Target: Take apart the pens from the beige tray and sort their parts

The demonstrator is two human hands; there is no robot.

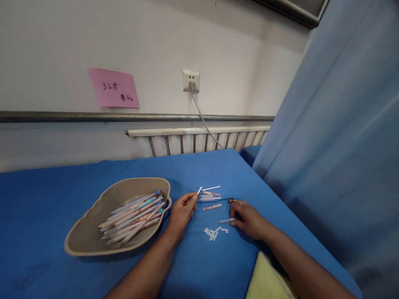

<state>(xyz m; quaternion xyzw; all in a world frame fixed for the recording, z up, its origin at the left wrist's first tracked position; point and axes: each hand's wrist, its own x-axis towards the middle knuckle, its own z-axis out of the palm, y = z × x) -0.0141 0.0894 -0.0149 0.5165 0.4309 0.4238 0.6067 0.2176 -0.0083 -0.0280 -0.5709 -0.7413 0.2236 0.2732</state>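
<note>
Smooth blue sheet [187, 166] is stretching free beyond the left hand [183, 211] and right hand [250, 220]. A beige, handled plastic basin [85, 234] is blocking the left; slender pale printed pens [212, 207] and short white cylindrical bits [212, 237] are cluttering the gap between the hands; a pale-blue fabric curtain [339, 149] is hanging rightward.

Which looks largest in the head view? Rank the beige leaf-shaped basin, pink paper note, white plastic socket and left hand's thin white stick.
1. Beige basin
2. Pink paper note
3. White socket
4. Thin white stick
</note>
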